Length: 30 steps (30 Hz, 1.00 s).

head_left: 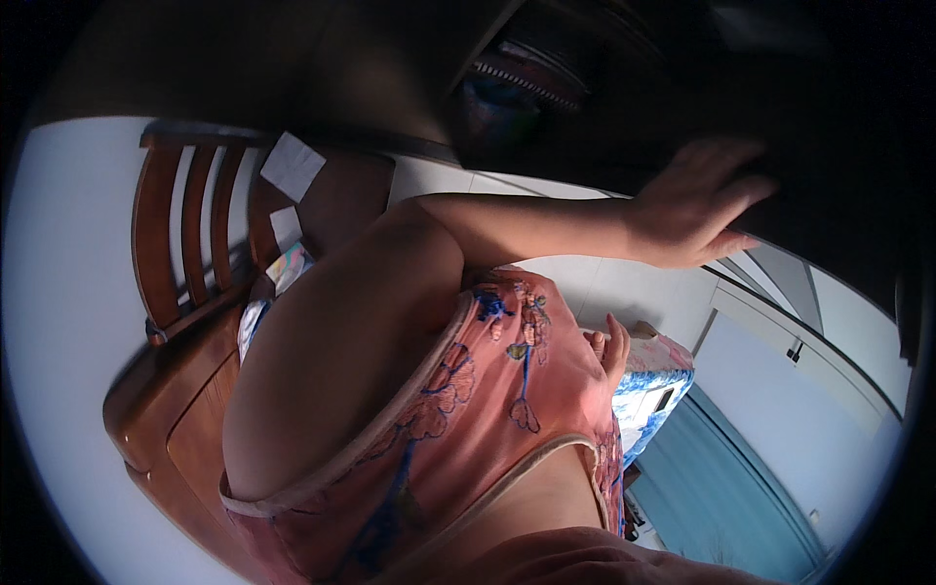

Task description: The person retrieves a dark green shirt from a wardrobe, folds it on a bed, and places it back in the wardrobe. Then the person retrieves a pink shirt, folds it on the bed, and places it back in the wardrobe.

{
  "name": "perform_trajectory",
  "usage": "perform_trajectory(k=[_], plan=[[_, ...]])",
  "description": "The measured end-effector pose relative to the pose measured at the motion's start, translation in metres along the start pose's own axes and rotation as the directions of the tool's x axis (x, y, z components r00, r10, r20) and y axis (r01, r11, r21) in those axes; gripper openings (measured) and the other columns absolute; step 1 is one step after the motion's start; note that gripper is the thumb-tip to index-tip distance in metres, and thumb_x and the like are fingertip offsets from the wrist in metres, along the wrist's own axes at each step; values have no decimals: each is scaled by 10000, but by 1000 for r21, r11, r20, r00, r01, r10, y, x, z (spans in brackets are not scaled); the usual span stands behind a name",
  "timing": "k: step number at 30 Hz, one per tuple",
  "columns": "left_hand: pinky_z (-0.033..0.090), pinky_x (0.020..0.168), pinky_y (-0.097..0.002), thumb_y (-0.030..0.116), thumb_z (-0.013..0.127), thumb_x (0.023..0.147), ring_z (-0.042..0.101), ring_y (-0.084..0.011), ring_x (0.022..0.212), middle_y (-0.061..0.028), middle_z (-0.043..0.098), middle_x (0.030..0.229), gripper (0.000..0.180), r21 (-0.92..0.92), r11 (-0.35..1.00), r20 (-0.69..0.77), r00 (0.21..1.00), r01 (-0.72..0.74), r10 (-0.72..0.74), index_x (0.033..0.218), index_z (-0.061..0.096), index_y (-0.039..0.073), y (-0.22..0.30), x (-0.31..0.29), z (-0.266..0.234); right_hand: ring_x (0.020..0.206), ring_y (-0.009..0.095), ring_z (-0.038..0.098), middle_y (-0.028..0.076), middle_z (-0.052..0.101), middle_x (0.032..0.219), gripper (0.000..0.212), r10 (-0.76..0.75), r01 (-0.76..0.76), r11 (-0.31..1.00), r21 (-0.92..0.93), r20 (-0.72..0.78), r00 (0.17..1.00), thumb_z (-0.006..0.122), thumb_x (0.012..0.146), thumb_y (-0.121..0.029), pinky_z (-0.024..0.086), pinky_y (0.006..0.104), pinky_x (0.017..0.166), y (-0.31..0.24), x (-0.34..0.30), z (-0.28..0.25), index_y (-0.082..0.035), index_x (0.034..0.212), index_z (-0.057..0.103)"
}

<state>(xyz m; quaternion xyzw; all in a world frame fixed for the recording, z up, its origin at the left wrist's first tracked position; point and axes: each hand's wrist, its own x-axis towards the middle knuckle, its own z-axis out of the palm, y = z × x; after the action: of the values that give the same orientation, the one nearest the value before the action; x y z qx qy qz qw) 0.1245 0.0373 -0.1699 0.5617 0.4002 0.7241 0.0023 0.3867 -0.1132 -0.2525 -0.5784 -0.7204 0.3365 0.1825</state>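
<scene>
My left arm bends at the elbow and reaches across to the right. My left hand (pixel 690 207) is at the edge of a large dark panel (pixel 829 185), its fingers spread and slightly blurred. I see nothing held in it; whether the fingertips touch the panel is hard to tell in the shadow. My right hand (pixel 614 349) shows only partly past my pink embroidered top (pixel 546 370), with its visible fingers stretched out. Up in the dark opening lies something with a pale toothed strip, like a zipper (pixel 526 84).
At the left stands a brown wooden seat (pixel 195 390) with a slatted back. Near it are white papers (pixel 292 167) on a brown surface. Beyond my right hand is a blue-and-white patterned cover (pixel 653 395), then a teal curtain-like cloth (pixel 726 487) and pale floor tiles.
</scene>
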Motion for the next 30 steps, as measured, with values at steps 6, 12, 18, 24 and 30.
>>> perform_trajectory(k=[6,12,18,24,30], plan=[[399,1014,-531,356,794,834,464,-439,1268,-262,428,1442,622,17,1000,-55,998,21,-20,1326,542,71,-3,-8,4,872,233,629,181,542,1303,382,-43,48,993,-108,50,998,591,1041,-209,544,351,746,0,0,-7,-54,1388,549],[388,1021,-536,343,796,823,453,-438,1278,-252,422,1452,618,4,999,-53,998,40,-40,1320,545,73,-3,-8,3,888,250,633,181,542,1322,396,-45,56,986,-156,73,996,594,1038,-220,550,362,757,-7,8,-5,-49,1391,545],[368,1033,-548,315,798,806,435,-443,1297,-261,412,1458,645,13,999,-44,998,45,-44,1340,530,72,-3,-8,4,895,264,648,196,541,1322,413,-32,43,987,-153,77,996,595,1037,-245,559,378,762,-10,10,-2,-41,1392,539],[341,1056,-562,273,803,790,401,-459,1327,-275,357,1491,732,22,999,-15,999,31,-31,1415,479,73,-4,-9,10,878,262,658,203,541,1319,405,-51,63,982,-176,69,996,591,1035,-214,562,377,748,-19,10,-3,-56,1402,528],[320,1098,-585,185,804,787,368,-474,1368,-284,302,1543,794,-53,999,48,999,12,-10,1471,422,60,-9,-7,18,861,253,675,208,542,1321,416,-114,118,969,-217,31,993,621,1003,-122,574,357,727,-30,14,0,-54,1402,523]])
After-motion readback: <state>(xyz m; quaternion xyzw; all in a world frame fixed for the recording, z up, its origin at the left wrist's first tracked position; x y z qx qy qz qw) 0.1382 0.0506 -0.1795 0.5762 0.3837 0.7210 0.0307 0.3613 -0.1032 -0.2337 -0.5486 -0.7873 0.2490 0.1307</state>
